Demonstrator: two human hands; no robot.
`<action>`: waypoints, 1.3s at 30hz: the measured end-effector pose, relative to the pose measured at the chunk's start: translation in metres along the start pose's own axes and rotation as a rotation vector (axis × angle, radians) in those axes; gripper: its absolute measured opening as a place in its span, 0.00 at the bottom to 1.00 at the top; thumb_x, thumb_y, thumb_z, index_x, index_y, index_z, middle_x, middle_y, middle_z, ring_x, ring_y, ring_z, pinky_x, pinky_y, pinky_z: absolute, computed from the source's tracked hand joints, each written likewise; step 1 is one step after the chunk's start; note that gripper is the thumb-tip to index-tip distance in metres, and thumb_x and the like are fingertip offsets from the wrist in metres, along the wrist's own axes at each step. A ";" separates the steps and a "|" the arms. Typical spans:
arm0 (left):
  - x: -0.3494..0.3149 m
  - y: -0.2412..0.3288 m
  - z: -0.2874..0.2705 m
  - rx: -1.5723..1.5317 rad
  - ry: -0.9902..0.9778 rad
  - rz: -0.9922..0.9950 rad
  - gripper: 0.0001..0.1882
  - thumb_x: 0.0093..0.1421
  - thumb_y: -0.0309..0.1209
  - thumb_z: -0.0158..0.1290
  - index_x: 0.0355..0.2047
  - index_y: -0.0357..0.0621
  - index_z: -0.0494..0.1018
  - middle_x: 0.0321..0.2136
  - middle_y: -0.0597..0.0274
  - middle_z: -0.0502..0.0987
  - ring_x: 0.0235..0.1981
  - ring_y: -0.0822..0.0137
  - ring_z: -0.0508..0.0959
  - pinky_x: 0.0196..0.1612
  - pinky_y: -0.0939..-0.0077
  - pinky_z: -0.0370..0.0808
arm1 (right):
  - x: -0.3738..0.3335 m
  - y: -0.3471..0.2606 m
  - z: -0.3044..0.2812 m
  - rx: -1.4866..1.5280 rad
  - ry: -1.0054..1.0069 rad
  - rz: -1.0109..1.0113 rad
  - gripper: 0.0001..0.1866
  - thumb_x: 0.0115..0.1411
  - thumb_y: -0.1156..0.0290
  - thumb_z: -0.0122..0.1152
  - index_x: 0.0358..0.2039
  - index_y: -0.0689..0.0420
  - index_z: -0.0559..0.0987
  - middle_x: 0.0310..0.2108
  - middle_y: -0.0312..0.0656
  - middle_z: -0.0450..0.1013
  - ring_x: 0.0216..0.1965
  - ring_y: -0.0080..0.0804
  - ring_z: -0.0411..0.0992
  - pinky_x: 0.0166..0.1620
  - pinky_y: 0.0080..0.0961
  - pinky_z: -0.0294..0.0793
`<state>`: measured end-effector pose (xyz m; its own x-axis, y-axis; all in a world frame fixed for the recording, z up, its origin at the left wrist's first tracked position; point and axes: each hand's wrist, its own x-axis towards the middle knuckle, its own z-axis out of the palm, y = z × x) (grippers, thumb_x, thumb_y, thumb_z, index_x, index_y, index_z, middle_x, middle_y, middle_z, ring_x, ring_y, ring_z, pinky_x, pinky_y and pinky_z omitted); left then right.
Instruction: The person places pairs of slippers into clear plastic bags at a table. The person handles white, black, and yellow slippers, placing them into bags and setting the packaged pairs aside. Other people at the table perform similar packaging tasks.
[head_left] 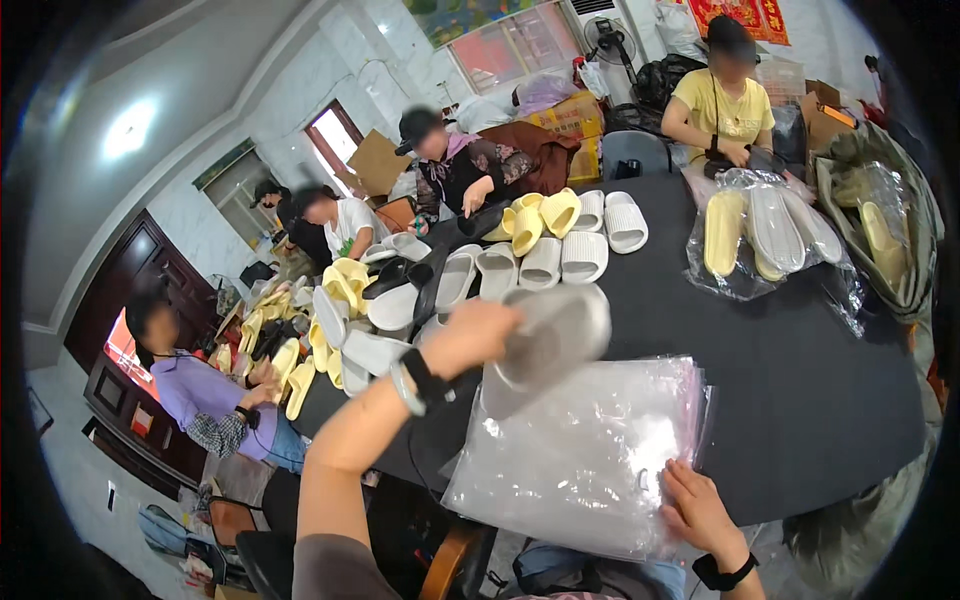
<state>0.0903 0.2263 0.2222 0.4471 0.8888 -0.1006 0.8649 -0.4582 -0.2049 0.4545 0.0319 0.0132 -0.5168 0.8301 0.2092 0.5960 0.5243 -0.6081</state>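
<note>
Left hand (485, 332) raised over the near part of the work area, grasping a grey foam slipper with a broad strap (565, 325); fingers closed about one end, detail blurred. Slipper is in the air, just above the far edge of a flat stack of clear, glossy plastic bags (570, 450); whether it touches them, cannot tell. Left wrist carries a black band (428, 378) beside a pale bangle.

Right hand (702, 512) grasps nothing: fingers extended, laid on the right border of the stack (a black watch (725, 572) on that wrist).

Stack lies at the near edge of a black-covered table (810, 425). Beyond it, ribbed grey slippers (585, 258) stand in rows, with yellow slippers (527, 230) just behind. Far right: a clear bag (722, 285) with yellow and grey slippers. Co-workers around the table, among them one person in a yellow shirt (728, 108) at the far side, another in a lilac shirt (205, 395) at left.
</note>
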 end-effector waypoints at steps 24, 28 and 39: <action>-0.011 -0.102 0.109 -0.662 0.450 -0.093 0.15 0.58 0.33 0.59 0.42 0.36 0.75 0.46 0.47 0.77 0.52 0.51 0.75 0.56 0.63 0.70 | 0.011 -0.017 -0.010 -0.008 -0.104 0.029 0.32 0.52 0.74 0.65 0.59 0.44 0.73 0.65 0.56 0.60 0.68 0.55 0.57 0.64 0.45 0.60; -0.101 -0.038 0.142 -0.792 0.340 -0.143 0.21 0.62 0.29 0.56 0.54 0.36 0.70 0.55 0.46 0.72 0.59 0.51 0.70 0.63 0.64 0.65 | 0.011 -0.021 -0.017 -0.097 -0.003 0.038 0.29 0.51 0.79 0.62 0.55 0.44 0.78 0.64 0.49 0.63 0.68 0.52 0.58 0.67 0.46 0.55; -0.193 0.038 0.204 -0.978 0.370 -0.478 0.12 0.64 0.24 0.52 0.47 0.40 0.77 0.27 0.61 0.73 0.31 0.66 0.71 0.39 0.74 0.70 | 0.035 -0.062 -0.020 0.413 0.054 0.406 0.12 0.61 0.68 0.60 0.42 0.62 0.80 0.32 0.41 0.81 0.37 0.32 0.77 0.46 0.31 0.69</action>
<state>-0.0100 0.0382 0.0355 -0.0750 0.9912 0.1094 0.6986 -0.0261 0.7150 0.4116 0.0319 0.0732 -0.2588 0.9633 -0.0708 0.4455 0.0540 -0.8937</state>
